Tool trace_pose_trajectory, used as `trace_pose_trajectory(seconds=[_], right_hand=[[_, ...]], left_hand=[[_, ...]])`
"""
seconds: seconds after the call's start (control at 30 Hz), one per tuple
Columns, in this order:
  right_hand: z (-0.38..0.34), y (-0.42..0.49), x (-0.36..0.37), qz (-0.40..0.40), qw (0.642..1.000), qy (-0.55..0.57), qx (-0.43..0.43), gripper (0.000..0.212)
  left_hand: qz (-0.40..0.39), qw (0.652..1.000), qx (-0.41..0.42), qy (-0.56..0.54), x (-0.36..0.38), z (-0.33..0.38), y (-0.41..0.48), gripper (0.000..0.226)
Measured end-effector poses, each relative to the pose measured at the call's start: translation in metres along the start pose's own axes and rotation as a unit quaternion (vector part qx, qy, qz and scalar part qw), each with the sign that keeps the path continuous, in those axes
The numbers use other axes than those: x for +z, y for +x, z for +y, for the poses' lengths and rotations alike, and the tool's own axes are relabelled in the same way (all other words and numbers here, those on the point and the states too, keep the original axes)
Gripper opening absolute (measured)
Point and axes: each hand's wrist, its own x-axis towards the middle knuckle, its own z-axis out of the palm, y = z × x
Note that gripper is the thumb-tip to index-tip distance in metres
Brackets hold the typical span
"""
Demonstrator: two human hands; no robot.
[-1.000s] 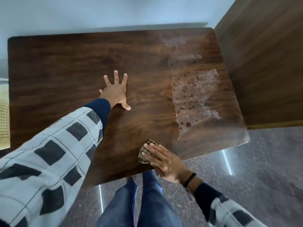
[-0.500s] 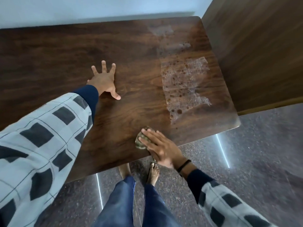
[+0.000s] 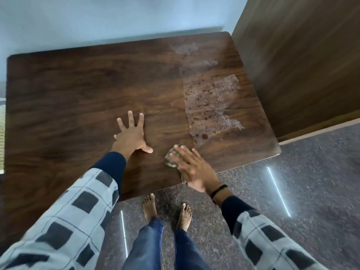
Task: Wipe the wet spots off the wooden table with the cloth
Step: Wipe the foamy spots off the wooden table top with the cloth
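A dark wooden table (image 3: 78, 98) fills the middle of the view. A wide wet patch (image 3: 210, 102) with droplets and streaks covers its right part, running from the far edge toward the near edge. My right hand (image 3: 192, 168) lies flat with straight fingers on a small crumpled greyish cloth (image 3: 171, 158) near the table's front edge, just below the wet patch. Most of the cloth is hidden under the fingers. My left hand (image 3: 132, 135) rests flat on the dry wood, fingers spread, to the left of the cloth.
A tall wooden panel (image 3: 302, 61) stands right against the table's right side. A pale wall (image 3: 97, 22) runs behind the table. Below the front edge are a speckled floor (image 3: 292, 191) and my bare feet (image 3: 167, 209).
The view shifted, so the table now sits lower in frame. My right hand has slid the cloth a little farther onto the table, closer to the wet patch and to my left hand.
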Motion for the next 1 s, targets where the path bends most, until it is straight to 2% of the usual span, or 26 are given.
trace_pose_trajectory(seconds=[0.1, 0.13, 0.17, 0.23, 0.33, 0.4, 0.5, 0.53, 0.6, 0.7, 0.77, 0.83, 0.93, 0.97, 1.0], right_hand=[[0.003, 0.019, -0.008, 0.038, 0.988, 0.026, 0.145, 0.054], [-0.006, 0.019, -0.003, 0.049, 0.985, 0.034, 0.163, 0.054], [-0.016, 0.013, 0.006, 0.054, 0.985, 0.044, 0.158, 0.054], [-0.03, -0.008, 0.019, 0.051, 0.994, 0.052, 0.083, 0.054], [-0.009, -0.021, 0.013, 0.013, 0.999, 0.023, -0.02, 0.053], [0.006, -0.007, 0.001, 0.01, 1.0, 0.012, 0.012, 0.054], [0.001, 0.017, -0.004, 0.045, 0.985, 0.045, 0.159, 0.054], [-0.008, 0.016, 0.001, 0.052, 0.982, 0.052, 0.176, 0.055], [-0.025, 0.0, 0.016, 0.047, 0.988, 0.056, 0.136, 0.058], [-0.023, -0.032, 0.024, 0.022, 0.999, 0.043, 0.017, 0.058], [-0.007, -0.031, 0.014, 0.012, 1.0, 0.022, -0.008, 0.057], [-0.001, -0.017, 0.002, 0.03, 0.998, 0.026, 0.039, 0.055], [-0.013, -0.001, 0.002, 0.068, 0.98, 0.065, 0.177, 0.053], [-0.019, -0.004, 0.008, 0.07, 0.979, 0.07, 0.178, 0.054], [-0.025, -0.012, 0.016, 0.062, 0.985, 0.067, 0.143, 0.055]], left_hand=[[0.002, 1.0, 0.004, -0.004, 0.0, 0.007, -0.002, 0.148], [0.003, 1.0, 0.007, -0.006, 0.0, 0.008, -0.003, 0.148], [0.004, 1.0, 0.008, -0.004, -0.001, 0.006, -0.004, 0.148], [0.005, 1.0, 0.001, 0.002, -0.003, 0.004, -0.006, 0.147], [-0.002, 1.0, -0.003, 0.003, -0.003, 0.007, -0.008, 0.146], [-0.003, 1.0, -0.001, 0.005, -0.002, 0.008, -0.008, 0.147], [-0.004, 1.0, -0.006, 0.005, -0.002, 0.007, -0.005, 0.148], [-0.005, 1.0, -0.006, 0.004, -0.002, 0.006, -0.005, 0.148], [-0.005, 1.0, -0.006, 0.0, -0.002, 0.006, -0.003, 0.148], [-0.004, 1.0, -0.008, -0.001, 0.0, 0.007, 0.0, 0.149], [-0.002, 1.0, -0.009, 0.001, 0.001, 0.007, 0.002, 0.15], [-0.003, 1.0, -0.01, 0.001, 0.001, 0.007, 0.003, 0.15], [-0.004, 1.0, -0.009, 0.006, 0.0, 0.005, 0.002, 0.151], [-0.004, 1.0, -0.009, 0.006, 0.0, 0.005, 0.001, 0.151], [-0.004, 1.0, -0.009, 0.006, 0.0, 0.005, 0.0, 0.151]])
